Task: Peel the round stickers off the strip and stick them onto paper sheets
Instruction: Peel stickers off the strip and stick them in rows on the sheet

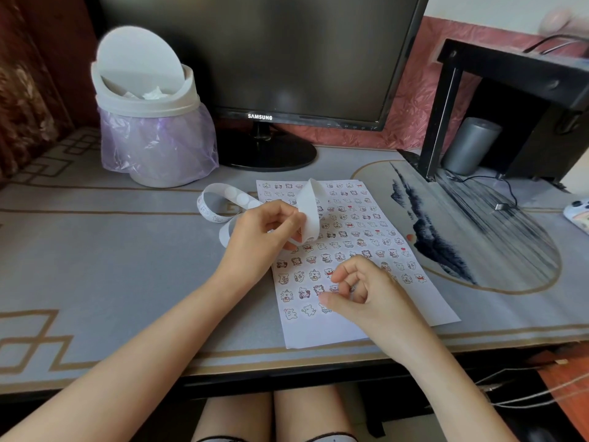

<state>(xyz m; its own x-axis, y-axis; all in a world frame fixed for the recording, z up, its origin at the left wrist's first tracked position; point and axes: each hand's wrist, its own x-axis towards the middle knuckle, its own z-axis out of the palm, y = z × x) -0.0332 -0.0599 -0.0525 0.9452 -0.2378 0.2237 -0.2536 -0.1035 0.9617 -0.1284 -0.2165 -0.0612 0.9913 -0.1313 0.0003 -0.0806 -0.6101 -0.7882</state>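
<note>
grey desk mat (95,250) with a gold fret border fills the scene, a dark samsung monitor (255,52) at 12 o'clock and a white swing-lid bin (149,122) lined with a lilac bag at 10 o'clock. at centre a white paper sheet (318,333) lies flat on the mat, tilted slightly, most of it covered in rows of small cartoon stickers (350,224); only its near edge at 6 o'clock is bare. the person's left hand (264,237) hangs over the sheet's 9 o'clock edge, fingers curled and pinching the white strip (310,212), which arches up from the fingertips towards 12 o'clock and trails back to a loose coil (210,205) lying on the mat just beyond the sheet's 10 o'clock corner; pale round shapes show along that stretch. the right hand (360,291) sits apart from the left, low over the sheet's nearer half at about 5 o'clock from it, fingers curled in towards the palm and the thumb tip down on the paper beside the last row of stickers; whether it pinches a sticker cannot be told. at 2 o'clock a black stand (510,78) rests on the mat's ink-landscape panel with a grey cylinder (471,145) beneath it.
</note>
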